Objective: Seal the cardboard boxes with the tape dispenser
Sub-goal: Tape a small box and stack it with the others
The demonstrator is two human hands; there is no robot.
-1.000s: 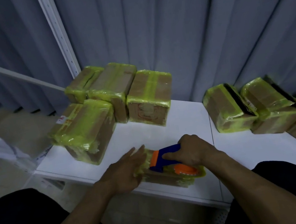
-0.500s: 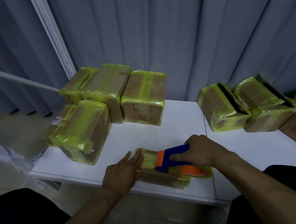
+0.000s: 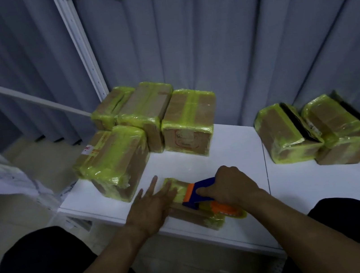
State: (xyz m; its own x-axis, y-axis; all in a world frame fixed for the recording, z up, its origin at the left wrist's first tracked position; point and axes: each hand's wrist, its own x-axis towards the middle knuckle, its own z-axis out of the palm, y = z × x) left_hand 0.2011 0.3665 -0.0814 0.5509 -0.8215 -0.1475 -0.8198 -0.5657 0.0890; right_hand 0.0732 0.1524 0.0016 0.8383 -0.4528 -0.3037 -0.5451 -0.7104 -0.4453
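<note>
**Left hand fans out while the dispenser stays put**

Fingers of the left hand [image 3: 152,203] have spread since half a second ago. They lie straight and wide apart over the left end of the small flat cardboard box [image 3: 187,212], the forefinger raised clear toward the far side. Meanwhile the right hand [image 3: 228,187] keeps its fingers curled tight round the blue and orange plastic tape dispenser [image 3: 198,191], which has barely shifted on the box top. I judge the strip is being pressed down and smoothed, not yet cut. That box sits at the near edge of the smooth white table [image 3: 230,149]. Its top is glossy with wrinkled yellow-green tape, and brown board shows on the near side. Bulkier taped cardboard boxes [image 3: 116,160] stand far left and two more taped boxes [image 3: 287,133] far right, before pleated grey curtains [image 3: 229,34].
</note>
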